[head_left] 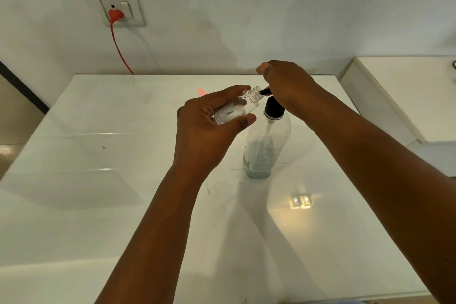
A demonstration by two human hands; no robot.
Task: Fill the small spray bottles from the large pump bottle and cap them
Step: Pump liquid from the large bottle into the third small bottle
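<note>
Glossy white table [98, 180] carries the large pump bottle [267, 145], seemingly part-filled.

No text, label, brand, number or sign can be read anywhere. The small spray bottle [235, 108] and the large pump bottle [265, 140] are both clear, and no label or print shows on them. The wall socket [121, 8] carries no readable marking, and the white tabletop [98, 180] bears only glare and faint smudges.
</note>
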